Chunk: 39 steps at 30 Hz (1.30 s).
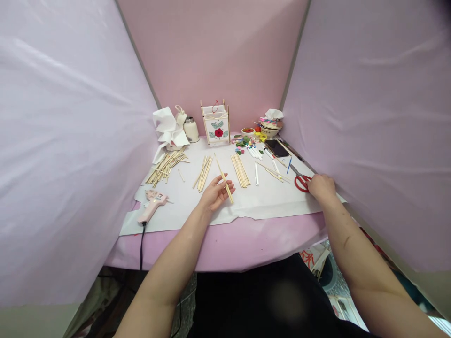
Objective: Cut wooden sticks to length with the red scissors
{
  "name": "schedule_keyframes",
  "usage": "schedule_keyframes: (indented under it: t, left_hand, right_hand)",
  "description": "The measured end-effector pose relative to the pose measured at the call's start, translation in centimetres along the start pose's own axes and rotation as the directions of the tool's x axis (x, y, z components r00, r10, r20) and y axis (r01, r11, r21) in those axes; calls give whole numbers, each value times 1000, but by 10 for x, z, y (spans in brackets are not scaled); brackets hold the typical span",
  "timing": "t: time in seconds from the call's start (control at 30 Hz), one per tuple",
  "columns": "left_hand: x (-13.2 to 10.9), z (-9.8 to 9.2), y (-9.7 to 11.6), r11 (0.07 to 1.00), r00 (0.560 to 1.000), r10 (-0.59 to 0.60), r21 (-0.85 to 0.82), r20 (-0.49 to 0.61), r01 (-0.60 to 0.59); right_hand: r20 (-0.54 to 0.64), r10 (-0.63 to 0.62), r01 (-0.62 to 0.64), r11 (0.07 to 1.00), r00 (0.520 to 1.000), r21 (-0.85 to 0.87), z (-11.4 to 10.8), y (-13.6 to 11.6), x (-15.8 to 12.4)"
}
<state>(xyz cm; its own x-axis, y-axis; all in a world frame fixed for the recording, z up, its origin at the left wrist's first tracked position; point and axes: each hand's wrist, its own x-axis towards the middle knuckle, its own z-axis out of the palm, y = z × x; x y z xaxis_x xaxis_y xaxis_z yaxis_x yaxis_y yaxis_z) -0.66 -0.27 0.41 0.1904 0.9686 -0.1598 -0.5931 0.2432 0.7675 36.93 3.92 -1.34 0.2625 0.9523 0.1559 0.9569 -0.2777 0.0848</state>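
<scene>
Holding one thin, pale wooden stick (229, 193) in left hand (215, 192).
Resting curled right hand (322, 187) at red-handled metal scissors (302, 183); cannot tell whether grasping.

Along the back of the tabletop (275, 206), a lantern (218, 126) stands between a jar (191, 130) on the left and a bowl (248, 132) on the right. Before it lie two groups of sticks (240, 171), with the left hand (214, 193) in front, between them; far left, a stick pile (167, 166) lies behind a glue gun (153, 206). At right, a phone (277, 148) lies behind scissors (298, 173), with the right hand (322, 186) at their right end.
</scene>
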Motion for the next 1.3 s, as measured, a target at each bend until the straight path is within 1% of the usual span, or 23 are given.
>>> schedule_keyframes:
  t: [0.1, 0.17, 0.2, 0.27, 0.3, 0.33, 0.4, 0.47, 0.53, 0.6, 0.67, 0.73, 0.8, 0.9, 0.97, 1.03, 1.1, 1.17, 1.3]
  left_hand:
    - [0, 0, 2, 1000, 999, 28, 5, -18, -28]
    - [0, 0, 3, 998, 997, 68, 22, -32, -67]
    - [1, -1, 3, 994, 994, 101, 37, -45, -99]
    - [2, -1, 4, 978, 975, 202, 78, -89, -195]
    - [3, -2, 4, 960, 955, 270, 106, -122, -258]
    - [3, -2, 4, 936, 924, 345, 140, -164, -324]
    - [5, -4, 5, 868, 837, 490, 227, -246, -442]
    - [5, -5, 7, 796, 750, 598, 318, -283, -515]
    - [5, -5, 8, 737, 696, 667, 379, -267, -560]
    - [4, -4, 8, 685, 662, 715, 409, -223, -602]
    - [4, -2, 6, 638, 638, 751, 434, -170, -636]
    - [3, 0, 5, 602, 622, 772, 460, -130, -652]
    - [2, 1, 5, 585, 614, 781, 480, -117, -653]
    - [0, 2, 7, 590, 613, 779, 481, -129, -648]
    - [-1, 2, 10, 604, 617, 772, 476, -152, -639]
    - [-2, 1, 14, 616, 616, 767, 475, -179, -628]
    - [-2, 0, 16, 614, 605, 772, 476, -196, -629]
    - [-1, -1, 17, 609, 597, 778, 475, -198, -635]
    - [-2, -1, 16, 604, 601, 778, 482, -184, -634]
  right_hand:
    - [-17, -1, 1, 1000, 1000, 12, 0, 0, -2]
    - [-41, 16, -15, 1000, 999, 20, 0, 0, -5]
    - [-78, 31, -28, 999, 996, 39, 1, 0, -7]
    - [-190, 62, -39, 992, 980, 121, 0, -3, -11]
    - [-245, 76, -32, 983, 966, 179, 0, -4, -13]
    - [-285, 87, -17, 971, 954, 238, -1, -7, -15]
    - [-303, 93, 8, 949, 948, 316, -3, -14, -20]
    - [-309, 65, 55, 930, 949, 364, -6, -23, -24]
    - [-370, 4, 163, 894, 929, 418, -8, -33, -29]
    - [-442, -60, 288, 833, 895, 471, -9, -44, -33]
    - [-458, -120, 365, 788, 881, 495, -10, -56, -37]
    - [-426, -188, 405, 763, 885, 504, -12, -70, -41]
    - [-394, -264, 448, 738, 880, 505, -15, -86, -44]
    - [-344, -403, 528, 695, 848, 488, -21, -111, -46]
    - [-262, -502, 563, 682, 824, 466, -24, -125, -44]
    - [-173, -562, 573, 688, 809, 446, -26, -134, -41]
    - [-122, -578, 567, 700, 807, 433, -26, -138, -37]
    - [-107, -571, 557, 714, 814, 425, -26, -139, -34]
    - [-84, -529, 515, 758, 845, 401, -26, -141, -29]
